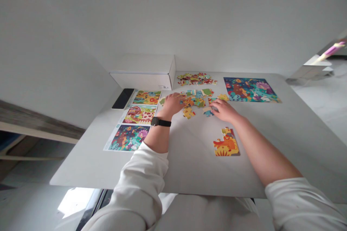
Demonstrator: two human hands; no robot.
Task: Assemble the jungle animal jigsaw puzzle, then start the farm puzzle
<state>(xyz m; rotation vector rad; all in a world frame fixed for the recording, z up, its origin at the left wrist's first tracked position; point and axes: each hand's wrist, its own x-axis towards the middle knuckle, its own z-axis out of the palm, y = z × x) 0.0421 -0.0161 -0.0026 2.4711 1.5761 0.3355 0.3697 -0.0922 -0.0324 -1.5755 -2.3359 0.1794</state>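
Loose puzzle pieces point(197, 101) in yellow, green and blue lie in a group in the middle of the white table. My left hand point(174, 103), with a black watch on the wrist, rests at the left side of this group, fingers stretched over the pieces and partly hiding some. On the right side, my right hand point(224, 110) has its fingers apart, with the tips at a blue and beige piece point(208, 112). Nearer to me lies a joined section of puzzle with an orange lion point(227, 144), its upper left edge stepped.
Behind the group is a second heap of pieces point(196, 78). A finished dark, colourful puzzle point(251, 89) lies at the back right. To the left are a reference sheet with three pictures point(130, 137), a black phone point(123, 98) and a white box point(142, 79) against the wall.
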